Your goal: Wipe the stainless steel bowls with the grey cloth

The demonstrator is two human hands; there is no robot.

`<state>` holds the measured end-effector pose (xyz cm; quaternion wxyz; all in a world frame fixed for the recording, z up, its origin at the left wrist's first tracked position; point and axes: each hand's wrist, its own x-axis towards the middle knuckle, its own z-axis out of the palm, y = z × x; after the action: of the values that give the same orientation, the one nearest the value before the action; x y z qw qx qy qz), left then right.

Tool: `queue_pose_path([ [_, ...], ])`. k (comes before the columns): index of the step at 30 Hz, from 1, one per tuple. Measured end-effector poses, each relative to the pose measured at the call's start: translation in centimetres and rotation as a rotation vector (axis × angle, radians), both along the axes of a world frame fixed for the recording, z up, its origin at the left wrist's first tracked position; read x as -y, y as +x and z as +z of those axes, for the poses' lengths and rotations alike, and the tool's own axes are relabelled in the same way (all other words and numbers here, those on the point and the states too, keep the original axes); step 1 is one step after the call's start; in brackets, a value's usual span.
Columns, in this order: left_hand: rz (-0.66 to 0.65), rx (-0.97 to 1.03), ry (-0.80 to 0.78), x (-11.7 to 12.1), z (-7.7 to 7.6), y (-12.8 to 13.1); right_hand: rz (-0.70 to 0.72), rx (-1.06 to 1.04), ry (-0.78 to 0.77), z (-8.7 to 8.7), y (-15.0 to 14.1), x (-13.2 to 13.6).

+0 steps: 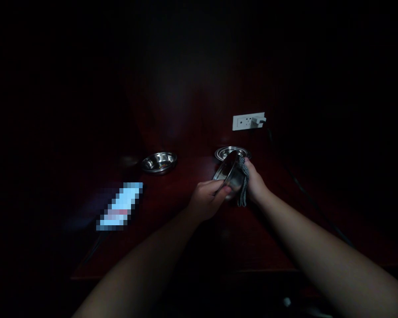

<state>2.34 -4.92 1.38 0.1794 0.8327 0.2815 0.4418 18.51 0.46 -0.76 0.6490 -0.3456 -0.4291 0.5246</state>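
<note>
My left hand [207, 198] grips the rim of a shiny metal bowl [231, 179], thumb on the near side. The bowl is tilted on its side above the dark red table. Against the bowl's outer right side, my right hand [254, 181] is closed on a grey checked cloth [243, 185], whose end hangs down. Some of the right fingers are hidden behind the cloth and bowl. Just beyond the held bowl, several shiny metal dishes or a stack of them [223, 153] rest on the table, partly covered from view.
Another metal bowl [159, 163] stands upright at the left. Nearer lies a lit, pixelated screen [121, 207]. A white wall socket [240, 123] holds a plug [259, 120], and a dark cable [300, 187] runs down the right side. The table's front edge [252, 270] is visible; the surroundings are very dark.
</note>
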Motion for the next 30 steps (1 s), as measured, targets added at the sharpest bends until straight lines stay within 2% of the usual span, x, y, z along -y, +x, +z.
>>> queue_pose_path([
  [13,-0.003,0.009,-0.003,-0.06,-0.05,-0.11,0.003,-0.022,-0.053,0.08,-0.02,-0.29],
  [30,0.015,0.017,-0.008,-0.07,0.06,-0.05,0.041,0.038,0.005,0.32,-0.19,0.12],
])
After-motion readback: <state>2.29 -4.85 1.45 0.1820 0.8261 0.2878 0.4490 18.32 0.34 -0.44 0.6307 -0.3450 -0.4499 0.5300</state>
